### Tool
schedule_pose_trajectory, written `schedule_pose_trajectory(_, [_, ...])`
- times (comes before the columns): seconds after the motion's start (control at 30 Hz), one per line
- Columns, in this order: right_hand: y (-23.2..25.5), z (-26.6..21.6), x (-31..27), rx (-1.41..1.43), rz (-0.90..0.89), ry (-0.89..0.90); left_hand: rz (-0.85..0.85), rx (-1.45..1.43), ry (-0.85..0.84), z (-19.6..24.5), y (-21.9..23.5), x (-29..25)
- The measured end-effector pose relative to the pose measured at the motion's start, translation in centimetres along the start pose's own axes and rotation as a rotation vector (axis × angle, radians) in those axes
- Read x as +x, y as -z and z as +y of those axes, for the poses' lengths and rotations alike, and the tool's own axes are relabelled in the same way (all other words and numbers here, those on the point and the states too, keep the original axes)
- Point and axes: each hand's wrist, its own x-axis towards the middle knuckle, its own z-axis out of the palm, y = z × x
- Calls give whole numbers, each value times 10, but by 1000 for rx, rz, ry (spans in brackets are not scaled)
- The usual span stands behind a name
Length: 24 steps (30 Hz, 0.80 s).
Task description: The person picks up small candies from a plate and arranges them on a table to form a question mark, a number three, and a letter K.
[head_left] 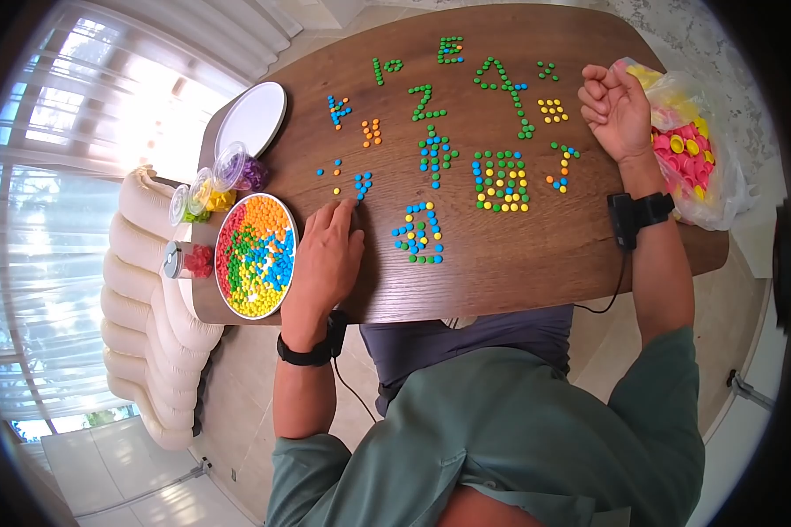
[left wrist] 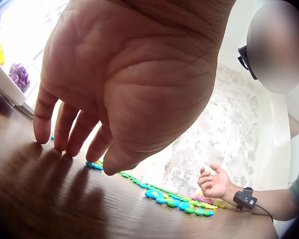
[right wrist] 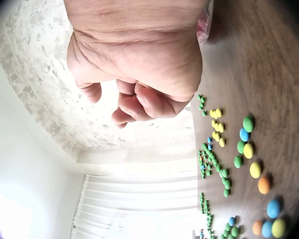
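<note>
My left hand [head_left: 327, 255] is palm down with its fingers extended, fingertips at the tabletop beside a small blue-and-yellow candy figure [head_left: 363, 184]. In the left wrist view the same hand [left wrist: 129, 79] has its fingertips on the wood near blue candies; whether a candy lies under them is hidden. Just left of it stands a round plate [head_left: 294, 263] of candies grouped by colour. My right hand [head_left: 620, 114] rests palm up near the table's right edge, fingers loosely curled and empty, beside yellow candies [head_left: 553, 111]. The right wrist view shows that hand [right wrist: 134, 64] above the table's edge.
Green, blue, yellow and orange candy figures, such as a framed square [head_left: 501, 182] and an arrow [head_left: 434, 158], spread over the table [head_left: 518, 290]. A white plate [head_left: 251, 119] and small tubs, one with purple pieces [head_left: 253, 174], stand left. A plastic bag [head_left: 721, 167] lies right.
</note>
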Motion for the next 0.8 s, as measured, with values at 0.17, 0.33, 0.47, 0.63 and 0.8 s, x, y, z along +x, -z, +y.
schedule_pose_trajectory(0.17, [0,0,1,-12,6,8,7,-14,2,0,1,0])
schedule_pose_trajectory(0.33, [-2,-1,0,-15,51,-1,14,-61,24,1,2,-1])
schedule_pose_trajectory(0.47, [-3,0,0,-18,62,-10,50,-65,16,-1,3,-8])
schedule_pose_trajectory(0.63, [-1,1,1,-8,54,-15,74,-97,21,5,6,-22])
schedule_pose_trajectory(0.8, [-1,1,1,-13,76,-15,158,-255,-7,10,1,-32])
